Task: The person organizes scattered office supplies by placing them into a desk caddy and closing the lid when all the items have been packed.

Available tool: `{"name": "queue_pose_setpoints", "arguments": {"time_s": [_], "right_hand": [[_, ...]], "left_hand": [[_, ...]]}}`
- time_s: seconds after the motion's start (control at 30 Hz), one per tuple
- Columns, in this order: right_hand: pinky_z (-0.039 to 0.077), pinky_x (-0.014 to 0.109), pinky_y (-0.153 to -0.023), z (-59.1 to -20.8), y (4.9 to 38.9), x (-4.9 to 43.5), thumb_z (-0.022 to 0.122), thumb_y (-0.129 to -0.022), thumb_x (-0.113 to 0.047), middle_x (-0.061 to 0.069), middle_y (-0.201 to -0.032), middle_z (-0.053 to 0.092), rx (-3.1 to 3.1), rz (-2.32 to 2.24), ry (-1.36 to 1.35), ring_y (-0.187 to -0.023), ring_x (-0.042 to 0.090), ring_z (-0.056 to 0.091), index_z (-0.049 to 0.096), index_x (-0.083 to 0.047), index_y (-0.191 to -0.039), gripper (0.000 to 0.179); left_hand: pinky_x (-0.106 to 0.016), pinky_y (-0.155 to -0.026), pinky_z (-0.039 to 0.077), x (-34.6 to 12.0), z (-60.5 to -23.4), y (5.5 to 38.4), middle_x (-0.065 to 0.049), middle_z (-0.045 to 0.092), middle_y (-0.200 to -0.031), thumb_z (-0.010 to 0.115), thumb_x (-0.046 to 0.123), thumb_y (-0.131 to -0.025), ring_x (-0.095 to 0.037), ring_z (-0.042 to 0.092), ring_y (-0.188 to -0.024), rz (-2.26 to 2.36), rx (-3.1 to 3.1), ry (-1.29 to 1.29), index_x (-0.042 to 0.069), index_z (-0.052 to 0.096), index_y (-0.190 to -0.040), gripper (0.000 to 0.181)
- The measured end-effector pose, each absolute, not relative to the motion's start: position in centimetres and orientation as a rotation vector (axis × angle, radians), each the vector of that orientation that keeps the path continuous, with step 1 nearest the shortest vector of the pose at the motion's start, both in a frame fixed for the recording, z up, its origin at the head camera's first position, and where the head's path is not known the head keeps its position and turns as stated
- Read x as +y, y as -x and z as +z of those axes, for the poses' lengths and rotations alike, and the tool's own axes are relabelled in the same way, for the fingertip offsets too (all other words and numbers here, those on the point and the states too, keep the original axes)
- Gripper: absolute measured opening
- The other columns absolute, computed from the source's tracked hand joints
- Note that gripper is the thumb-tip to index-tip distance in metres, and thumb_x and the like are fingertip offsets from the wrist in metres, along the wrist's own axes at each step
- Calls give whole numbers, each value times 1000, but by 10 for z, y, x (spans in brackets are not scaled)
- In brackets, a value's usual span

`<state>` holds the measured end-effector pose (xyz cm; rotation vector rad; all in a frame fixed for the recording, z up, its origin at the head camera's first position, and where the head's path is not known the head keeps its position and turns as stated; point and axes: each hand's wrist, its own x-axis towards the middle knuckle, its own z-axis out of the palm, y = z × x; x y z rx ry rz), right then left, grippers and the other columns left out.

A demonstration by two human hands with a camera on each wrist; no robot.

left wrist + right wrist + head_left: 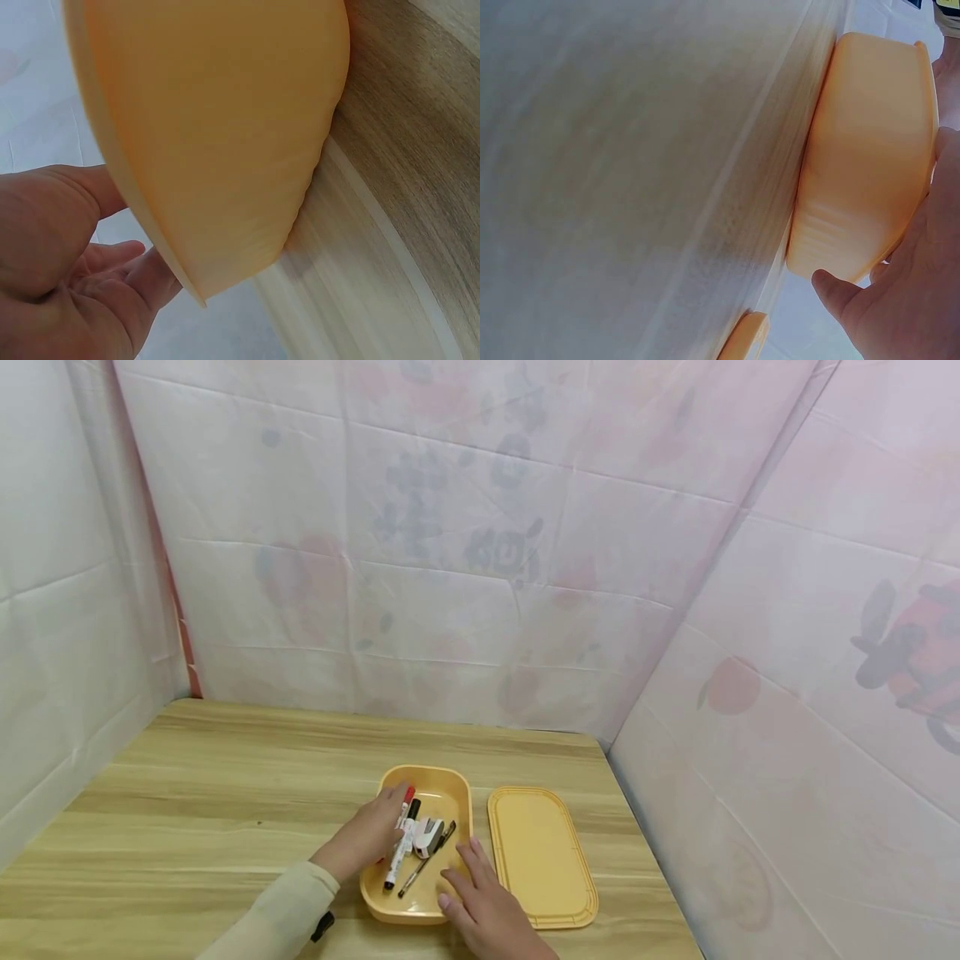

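Observation:
A yellow plastic box, lidless, stands on the table. In it lie a marker with a black cap, a red-capped marker, a small white and grey stapler and a slim pen. My left hand reaches over the left rim, its fingers beside the red-capped marker, which it partly covers. In the left wrist view the box wall hides the fingertips of that hand, so its grip is unclear. My right hand is at the right rim with fingers spread, reaching over it.
Right of the box lies its flat yellow lid. The wood-grain table extends to the left, and pale printed sheets hang behind it and on both sides. A small black object shows beside the left sleeve.

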<state>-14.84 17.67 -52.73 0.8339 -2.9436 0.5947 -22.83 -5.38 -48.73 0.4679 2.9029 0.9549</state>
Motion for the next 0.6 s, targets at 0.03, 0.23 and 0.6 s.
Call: {"name": "queue_pose_setpoints", "arguments": {"time_s": [0.03,0.23,0.6], "right_hand": [[43,58,-94,-527,148,177,32,-103,-44,10,-156,24,-2942,596,-835,-146,31,7,56,-17,-133,47],[43,58,-95,-526,148,177,32,-103,-44,10,-156,24,-2937,586,-839,-146,32,7,56,-17,-133,46],[41,54,-99,-528,147,178,33,-103,-44,10,-155,28,-2905,540,-834,-146,29,12,56,-20,-132,45]], "left_hand": [[-51,-101,41,-54,-488,228,-23,42,-142,69,7,-87,-38,47,-126,953,2908,-476,2,29,-148,73],[-50,-95,46,-53,-487,227,-24,46,-136,71,8,-85,-38,52,-119,937,2922,-503,3,31,-147,74],[-52,-98,43,-57,-485,225,-22,41,-142,67,16,-90,-38,48,-123,953,2862,-588,5,30,-148,70]]}}
